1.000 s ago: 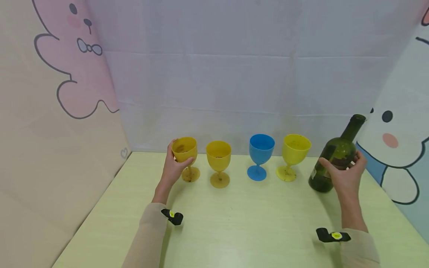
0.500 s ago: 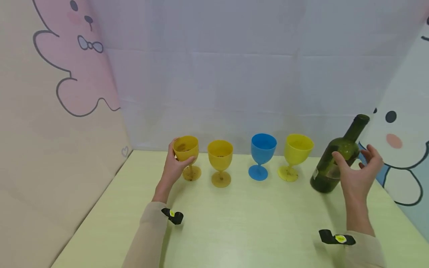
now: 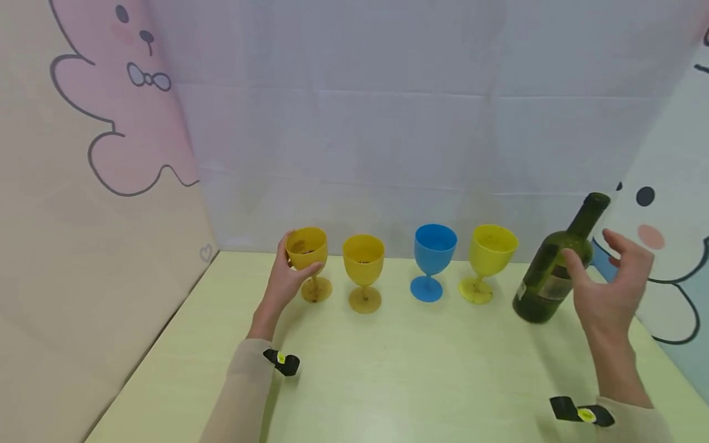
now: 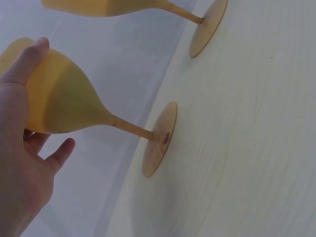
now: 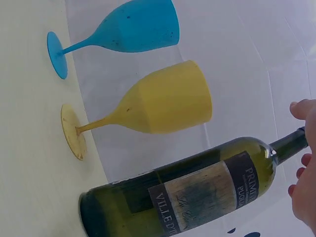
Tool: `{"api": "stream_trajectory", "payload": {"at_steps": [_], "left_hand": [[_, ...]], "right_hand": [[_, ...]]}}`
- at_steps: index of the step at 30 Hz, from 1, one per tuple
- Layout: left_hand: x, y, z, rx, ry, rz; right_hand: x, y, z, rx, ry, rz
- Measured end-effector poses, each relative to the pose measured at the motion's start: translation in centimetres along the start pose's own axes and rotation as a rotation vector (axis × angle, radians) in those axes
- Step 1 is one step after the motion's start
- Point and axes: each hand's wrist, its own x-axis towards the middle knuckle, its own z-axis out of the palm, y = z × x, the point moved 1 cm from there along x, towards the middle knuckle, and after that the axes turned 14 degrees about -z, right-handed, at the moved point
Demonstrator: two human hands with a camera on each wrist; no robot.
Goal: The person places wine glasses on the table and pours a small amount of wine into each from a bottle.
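My left hand (image 3: 284, 282) holds the leftmost orange-yellow goblet (image 3: 308, 252) by its bowl, thumb on the near side and fingers round the far side. In the left wrist view the foot of this goblet (image 4: 160, 140) stands on the table. On the right, a green wine bottle (image 3: 551, 274) stands upright with a paper label (image 5: 202, 192) facing the right wrist camera. Beside it, my right hand (image 3: 612, 295) has its thumb and fingers spread, with nothing between them. In the right wrist view only part of that hand (image 5: 305, 182) shows, near the bottle's neck.
A second orange-yellow goblet (image 3: 363, 261), a blue goblet (image 3: 434, 249) and a bright yellow goblet (image 3: 492, 252) stand in a row along the back of the pale table (image 3: 421, 369). Cloth walls (image 3: 354, 135) rise behind and at both sides.
My right hand has let go of the bottle and drawn away to the right, its fingers spreading. The bottle stays standing. The left hand keeps its grip on the goblet.
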Motion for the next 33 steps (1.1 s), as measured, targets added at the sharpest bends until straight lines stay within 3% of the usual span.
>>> {"api": "stream_trajectory", "payload": {"at_steps": [12,23,28,31,33], "left_hand": [[1.1,0.3,0.0,0.045,-0.021,0.014],[1.0,0.6,-1.3,0.142,-0.016,-0.011],[0.3,1.5,-1.6,0.241,0.047,0.077],[-0.5,2.2,-1.6,0.306,0.133,0.173],[-1.1,2.7,-1.5,0.346,0.189,0.272]], "right_hand": [[-0.3,-1.4,0.2,-0.038,-0.302,-0.169],[-1.1,-2.3,2.0,0.005,-0.530,-0.211],[-1.9,-2.7,2.9,-0.048,-0.633,-0.279],[-2.4,-2.7,3.3,-0.083,-0.676,-0.328],[-2.7,-2.7,3.5,-0.103,-0.701,-0.350]]}}
